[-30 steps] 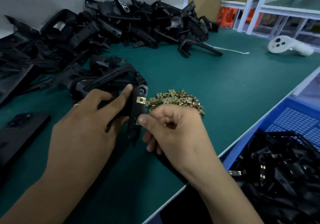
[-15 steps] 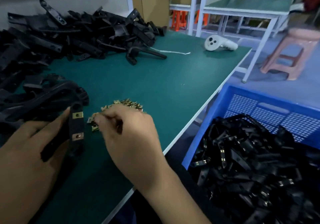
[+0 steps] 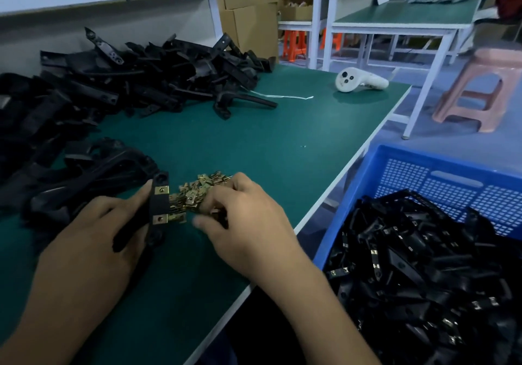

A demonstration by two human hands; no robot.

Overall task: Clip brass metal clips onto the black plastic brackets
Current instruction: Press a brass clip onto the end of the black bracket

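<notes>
My left hand (image 3: 93, 240) grips a black plastic bracket (image 3: 156, 205) upright over the green table (image 3: 254, 144). Two brass clips sit on the bracket's strip, one near the top (image 3: 161, 190) and one lower down (image 3: 160, 219). Right beside it lies a small heap of loose brass clips (image 3: 197, 192). My right hand (image 3: 245, 220) rests on that heap with its fingers curled among the clips; whether it pinches one is hidden. A large pile of bare black brackets (image 3: 127, 82) covers the table's far left.
A blue plastic crate (image 3: 452, 178) stands off the table's right edge, filled with clipped brackets (image 3: 423, 265). A white controller (image 3: 358, 80) and a thin white strip (image 3: 282, 96) lie at the table's far end. A pink stool (image 3: 480, 90) and another green table stand beyond.
The second clip went onto the bracket's lower part. My right hand then moved off the bracket to the clip heap. The view swung right, bringing the blue crate into sight.
</notes>
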